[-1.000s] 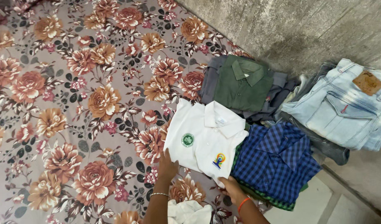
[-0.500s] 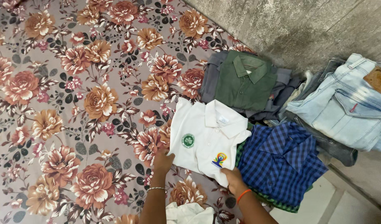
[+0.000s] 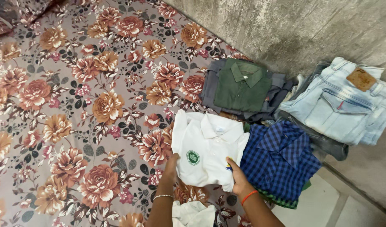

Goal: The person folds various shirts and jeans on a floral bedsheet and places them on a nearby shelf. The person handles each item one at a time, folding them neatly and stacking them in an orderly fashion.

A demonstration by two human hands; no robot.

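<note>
At lower centre, left hand (image 3: pixel 173 162) and right hand (image 3: pixel 238 178) grip the folded white shirt's (image 3: pixel 207 147) lower corners on the floral bed (image 3: pixel 75 105); folding appears nearly complete, and next it needs squaring. Its lower hem has tucked under since the earlier frame. Beyond lie the blue checked shirt (image 3: pixel 279 157), green shirt (image 3: pixel 241 86) and jeans (image 3: pixel 340 105).

1 head-worn view looks steeply down, close over the floral bedsheet (image 3: pixel 75 105).

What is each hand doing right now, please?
Left hand: fingers closed on the folded white polo shirt, left edge.
Right hand: fingers closed on its lower right corner.
</note>
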